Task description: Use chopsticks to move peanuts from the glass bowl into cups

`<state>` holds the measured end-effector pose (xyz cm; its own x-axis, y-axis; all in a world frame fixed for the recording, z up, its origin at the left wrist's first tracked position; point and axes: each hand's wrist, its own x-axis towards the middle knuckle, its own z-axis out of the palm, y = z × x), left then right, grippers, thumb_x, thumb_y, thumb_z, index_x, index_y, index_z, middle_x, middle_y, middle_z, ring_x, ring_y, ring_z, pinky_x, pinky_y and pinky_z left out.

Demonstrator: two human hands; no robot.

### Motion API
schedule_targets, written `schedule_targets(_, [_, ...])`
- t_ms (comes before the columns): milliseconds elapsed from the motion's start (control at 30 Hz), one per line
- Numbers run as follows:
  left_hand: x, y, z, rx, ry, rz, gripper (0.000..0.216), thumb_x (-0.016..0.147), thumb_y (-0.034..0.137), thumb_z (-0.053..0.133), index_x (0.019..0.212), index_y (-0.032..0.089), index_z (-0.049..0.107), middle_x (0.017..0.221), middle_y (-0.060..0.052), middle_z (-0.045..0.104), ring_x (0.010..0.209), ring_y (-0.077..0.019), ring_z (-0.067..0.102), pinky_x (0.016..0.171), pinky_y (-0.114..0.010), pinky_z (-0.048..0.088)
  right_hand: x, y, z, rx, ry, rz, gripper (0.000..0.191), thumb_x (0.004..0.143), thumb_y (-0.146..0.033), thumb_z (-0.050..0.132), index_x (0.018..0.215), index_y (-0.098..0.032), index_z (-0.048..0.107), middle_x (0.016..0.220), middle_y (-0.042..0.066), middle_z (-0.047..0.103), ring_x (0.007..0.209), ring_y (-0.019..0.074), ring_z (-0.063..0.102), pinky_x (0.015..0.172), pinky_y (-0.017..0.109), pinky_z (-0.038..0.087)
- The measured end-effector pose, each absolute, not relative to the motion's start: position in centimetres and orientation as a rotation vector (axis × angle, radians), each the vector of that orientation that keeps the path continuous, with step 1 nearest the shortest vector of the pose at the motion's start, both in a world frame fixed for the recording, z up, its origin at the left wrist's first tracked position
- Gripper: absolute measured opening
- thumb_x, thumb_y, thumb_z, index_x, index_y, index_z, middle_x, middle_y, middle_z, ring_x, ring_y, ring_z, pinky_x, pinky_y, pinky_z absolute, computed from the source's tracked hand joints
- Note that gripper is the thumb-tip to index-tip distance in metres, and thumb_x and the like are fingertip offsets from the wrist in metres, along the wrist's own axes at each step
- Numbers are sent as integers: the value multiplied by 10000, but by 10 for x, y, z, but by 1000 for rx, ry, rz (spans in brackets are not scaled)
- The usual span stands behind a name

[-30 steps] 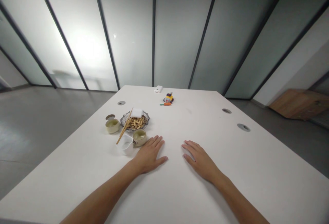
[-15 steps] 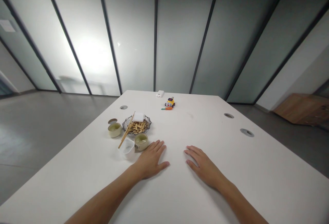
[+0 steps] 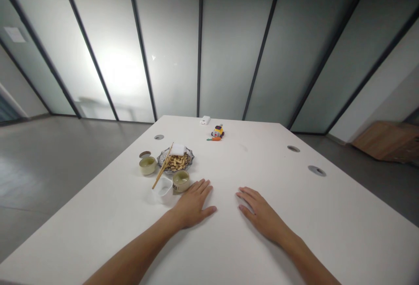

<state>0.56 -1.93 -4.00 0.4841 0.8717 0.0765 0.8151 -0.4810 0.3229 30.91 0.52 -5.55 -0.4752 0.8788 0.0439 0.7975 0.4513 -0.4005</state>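
My left hand (image 3: 194, 204) rests palm down on the white table (image 3: 242, 241), fingers stretched out and thumb apart, holding nothing. Just beyond its fingers stands a small pale green cup (image 3: 181, 181). To the right, my right hand (image 3: 260, 211) also lies on the table with its fingers extended and nothing in it. A clear plastic container (image 3: 163, 192) sits left of the near cup, and chopsticks (image 3: 161, 173) lean from it across a glass dish (image 3: 160, 157). Peanuts (image 3: 176, 162) fill the dish, with a white block-like thing (image 3: 178, 149) on its far side.
Another pale green cup (image 3: 147, 166) stands left of the dish. Farther off are a yellow toy vehicle (image 3: 218, 131), a small orange carrot-like object (image 3: 216, 139) and a white box-like item (image 3: 205, 120). Round grommets (image 3: 317, 171) sit in the tabletop; frosted glass panels (image 3: 170, 49) rise behind.
The view has shifted very slightly, so everything appears a little farther right. Both hands and the objects on the table keep their places.
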Motion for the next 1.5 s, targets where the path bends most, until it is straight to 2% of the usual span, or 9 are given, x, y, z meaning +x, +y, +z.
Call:
schedule_targets(467, [4, -18, -47, 2516, 1434, 408, 667, 1035, 577, 530, 1571, 184, 469, 1678, -146, 403, 1582, -317, 325, 1302, -487, 272, 309, 5, -55, -1461, -2468, 482, 542, 1046, -481, 440, 1478, -204, 615, 1621, 101, 495, 1520, 265, 424, 1296, 491, 293])
schedule_targets(900, [7, -20, -38, 2485, 1454, 350, 665, 1025, 514, 581, 1566, 142, 471, 1675, -168, 399, 1580, -336, 324, 1299, -514, 281, 311, 6, -61, -1426, -2446, 445, 520, 1044, -484, 447, 1459, -232, 631, 1605, 93, 518, 1510, 269, 443, 1290, 509, 307])
schedule_targets(1000, [7, -22, -36, 2484, 1418, 397, 598, 1010, 467, 614, 1514, 155, 533, 1657, -165, 433, 1566, -350, 351, 1284, -524, 307, 310, 6, -60, -1431, -2452, 453, 523, 1041, -483, 454, 1460, -223, 631, 1606, 98, 516, 1510, 272, 443, 1291, 505, 307])
schedule_targets(1067, [6, -24, -25, 2461, 1348, 446, 465, 1013, 417, 604, 1419, 190, 620, 1557, -136, 575, 1471, -328, 505, 1221, -477, 412, 309, 6, -60, -1437, -2458, 456, 524, 1041, -483, 455, 1456, -218, 634, 1607, 101, 515, 1511, 271, 442, 1291, 498, 309])
schedule_targets(1133, [2, -22, -3, 2381, 1315, 507, 348, 1042, 398, 543, 1306, 225, 688, 1305, -84, 756, 1178, -261, 721, 1053, -383, 550, 309, 6, -60, -1431, -2458, 445, 520, 1045, -483, 446, 1451, -221, 638, 1605, 99, 517, 1512, 269, 441, 1290, 498, 311])
schedule_targets(1200, [-8, -12, 24, 2298, 1432, 641, 343, 1065, 416, 482, 1259, 236, 701, 1184, -64, 789, 970, -223, 760, 936, -342, 583, 309, 6, -60, -1419, -2458, 431, 514, 1047, -480, 442, 1446, -224, 641, 1603, 99, 520, 1509, 271, 444, 1288, 507, 313])
schedule_targets(1300, [-36, 21, 61, 2400, 1789, 780, 354, 1021, 395, 545, 1313, 230, 659, 1296, -91, 733, 1202, -291, 663, 1071, -418, 502, 309, 5, -58, -1417, -2466, 427, 516, 1047, -470, 445, 1452, -213, 635, 1604, 106, 518, 1505, 277, 449, 1288, 517, 310])
schedule_targets(1400, [-70, 63, 73, 2425, 2113, 502, 507, 936, 347, 653, 1419, 209, 583, 1484, -148, 611, 1376, -374, 529, 1144, -517, 416, 307, 3, -54, -1444, -2468, 435, 508, 1043, -448, 451, 1456, -214, 631, 1604, 104, 517, 1502, 278, 453, 1286, 516, 314])
schedule_targets(1500, [-93, 93, 67, 2369, 2151, 146, 603, 900, 351, 699, 1462, 194, 546, 1536, -187, 562, 1419, -393, 501, 1144, -521, 397, 305, 2, -51, -1456, -2470, 441, 495, 1042, -435, 460, 1453, -223, 634, 1605, 95, 517, 1508, 273, 446, 1287, 503, 313])
